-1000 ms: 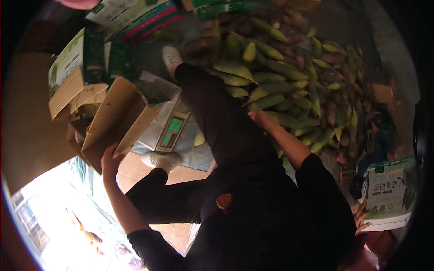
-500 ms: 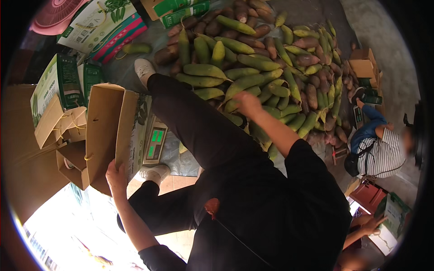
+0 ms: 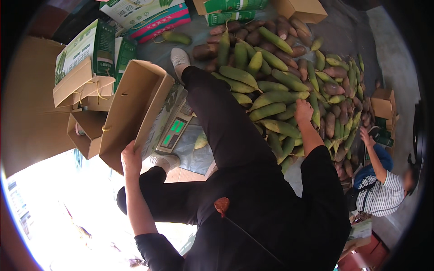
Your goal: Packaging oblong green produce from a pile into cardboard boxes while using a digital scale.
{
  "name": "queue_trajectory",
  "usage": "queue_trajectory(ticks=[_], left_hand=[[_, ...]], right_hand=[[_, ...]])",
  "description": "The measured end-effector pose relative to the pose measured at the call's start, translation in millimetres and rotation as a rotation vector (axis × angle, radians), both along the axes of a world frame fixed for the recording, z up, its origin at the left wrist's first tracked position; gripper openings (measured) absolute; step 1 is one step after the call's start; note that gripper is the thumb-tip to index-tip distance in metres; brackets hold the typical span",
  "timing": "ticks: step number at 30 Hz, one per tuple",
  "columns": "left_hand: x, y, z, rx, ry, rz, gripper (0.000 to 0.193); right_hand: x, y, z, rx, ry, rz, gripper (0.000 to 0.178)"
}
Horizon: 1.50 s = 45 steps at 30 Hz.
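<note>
My left hand (image 3: 131, 159) is closed on the near edge of an open, empty cardboard box (image 3: 118, 135), which stands tilted with its opening toward me. Behind the box's right side is a scale (image 3: 174, 131) with a green-lit display, partly hidden by the box. At the pile of long green radishes (image 3: 271, 97), my right hand (image 3: 304, 113) is among several of them, its fingers curled down near a radish's pointed end. What the fingers grip is hidden. Reddish-brown roots (image 3: 285, 28) lie mixed in the pile.
Printed green-and-white boxes (image 3: 86, 54) and a small open carton (image 3: 85, 131) stand left. One radish (image 3: 176, 37) lies apart near my shoe (image 3: 180, 58). A co-worker in a striped shirt (image 3: 377, 196) is at the right, by a brown carton (image 3: 383, 104).
The view has shifted, so the pile sits farther right. My right hand has moved rightward over the radishes. My left hand stays on the box edge. The striped-shirt co-worker has raised an arm.
</note>
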<state>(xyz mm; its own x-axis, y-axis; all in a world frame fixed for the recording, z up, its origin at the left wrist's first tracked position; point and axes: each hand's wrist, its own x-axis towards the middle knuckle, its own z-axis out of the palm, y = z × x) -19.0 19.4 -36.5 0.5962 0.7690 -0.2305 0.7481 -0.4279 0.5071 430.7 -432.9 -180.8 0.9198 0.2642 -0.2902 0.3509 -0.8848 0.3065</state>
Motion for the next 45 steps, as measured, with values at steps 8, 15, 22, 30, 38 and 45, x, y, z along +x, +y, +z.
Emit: queue_trajectory(ticks=[8,15,22,30,38,45], left_hand=[[-2.1,1.3,11.6,0.009,0.068,0.004,0.028],[4.8,-4.4,18.7,0.036,0.064,-0.032,0.027],[-0.1,-7.7,17.0,0.06,0.117,-0.028,0.028],[-4.1,-4.2,16.9,0.121,0.093,-0.054,0.028],[1.8,0.6,13.5,0.067,0.15,-0.061,0.027],[2.2,0.7,9.9,0.028,0.108,-0.068,0.025]], right_hand=[[-4.2,1.6,50.3,0.346,-0.052,-0.074,0.041],[26.6,35.5,111.5,1.008,-0.054,0.045,0.045],[-37.7,192.4,261.3,1.813,0.345,0.244,0.039],[-138.4,354.1,274.1,1.905,0.864,0.475,0.031],[-239.9,422.4,164.0,1.464,0.764,0.407,0.037],[-232.2,409.0,168.2,1.204,0.402,0.831,0.027]])
